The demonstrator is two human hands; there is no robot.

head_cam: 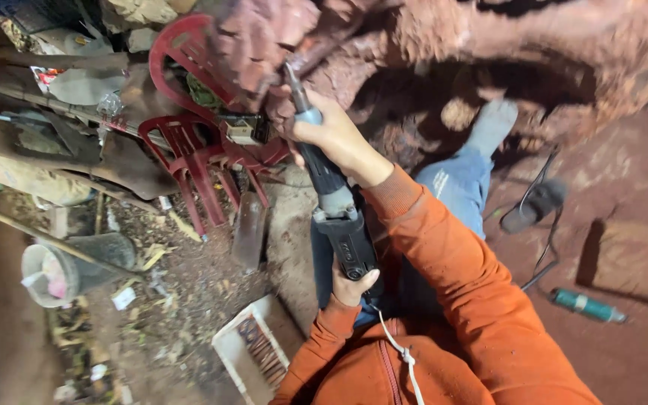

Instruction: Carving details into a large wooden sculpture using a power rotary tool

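Observation:
I hold a grey and black power carving tool [337, 212] in both hands. My right hand [333, 135] grips its front barrel, just behind the metal bit. My left hand [353, 286] holds the black rear end near my chest. The bit touches a rough reddish block of wood [260, 41] at the top of the view. Both my sleeves are orange. My leg in blue jeans [455, 184] stretches out beyond the tool, ending in a grey sock.
A red plastic chair [189, 146] lies beside the wood, left of the tool. A white tray of rusty bits [228, 346] sits by my left elbow. A bucket [54, 274], a clear bottle [249, 229], a black slipper [534, 204], a teal tool [586, 306] and a wooden block [639, 259] lie around on red earth.

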